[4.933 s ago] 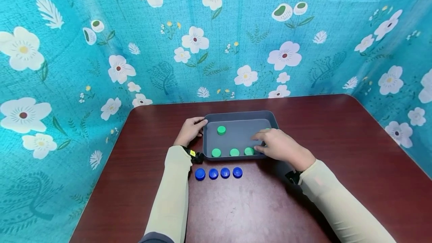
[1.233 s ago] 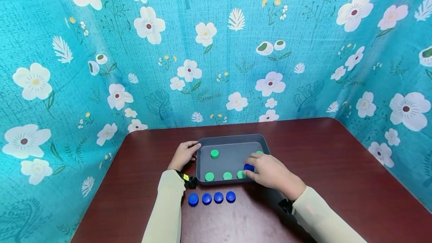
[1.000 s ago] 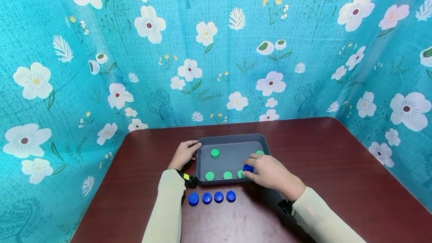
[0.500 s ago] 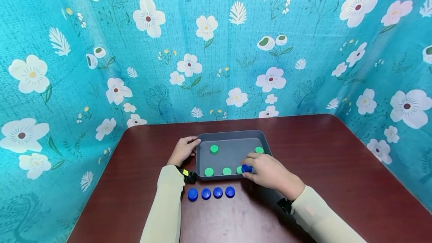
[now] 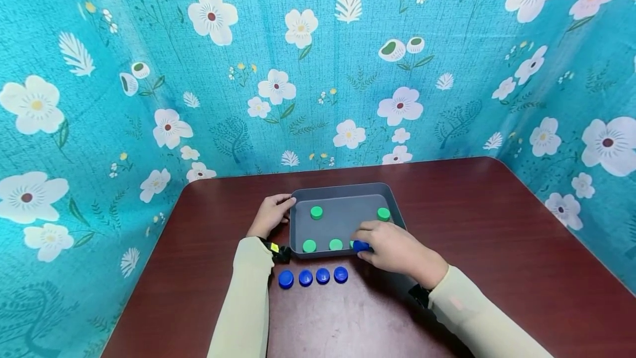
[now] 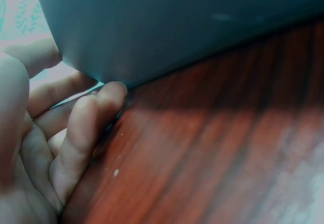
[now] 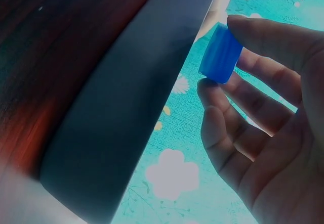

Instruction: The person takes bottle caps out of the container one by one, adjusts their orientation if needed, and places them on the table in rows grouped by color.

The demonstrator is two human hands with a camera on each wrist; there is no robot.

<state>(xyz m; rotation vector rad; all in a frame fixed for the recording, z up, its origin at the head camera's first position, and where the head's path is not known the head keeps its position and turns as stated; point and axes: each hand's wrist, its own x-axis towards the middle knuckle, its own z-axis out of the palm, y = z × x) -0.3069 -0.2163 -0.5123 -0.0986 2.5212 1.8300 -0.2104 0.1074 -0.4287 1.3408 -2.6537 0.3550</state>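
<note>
Blue cap now pinched in right hand; not seen there at first. Since last second, cap moved closer to near side of tray. Front green cap beside it now more covered. Back right green cap, partly hidden before, now uncovered.

Blue floral cloth hangs behind the table.

I count five round green plastic caps in one dark grey rectangular tray. Four round blue plastic caps sit on one glossy red-brown wood-grained table, and my right hand holds a fifth blue cap.
</note>
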